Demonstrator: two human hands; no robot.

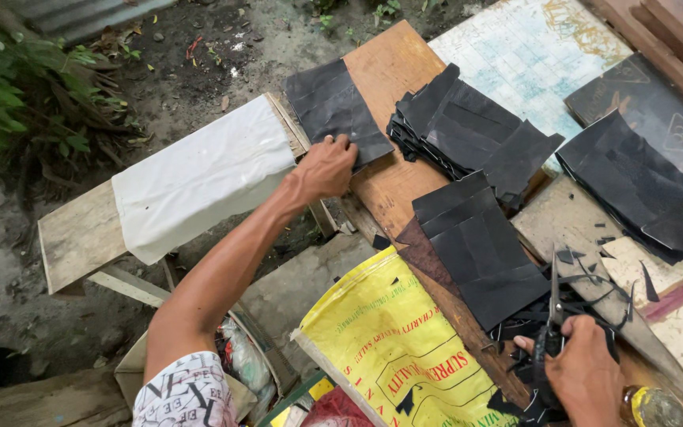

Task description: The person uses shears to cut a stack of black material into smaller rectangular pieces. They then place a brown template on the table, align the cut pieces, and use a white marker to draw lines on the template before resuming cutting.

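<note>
The left hand [327,168] presses flat, fingers spread rather than closed, on a small stack of dark grey cut sheets [333,109] at the wooden bench's [389,67] edge, steadying it beside the white cloth [199,178]. The right hand's [586,370] grip closes around black-handled scissors [553,312], blades upright, over black offcuts [586,296]. More dark sheet piles [468,126] lie within reach.
</note>
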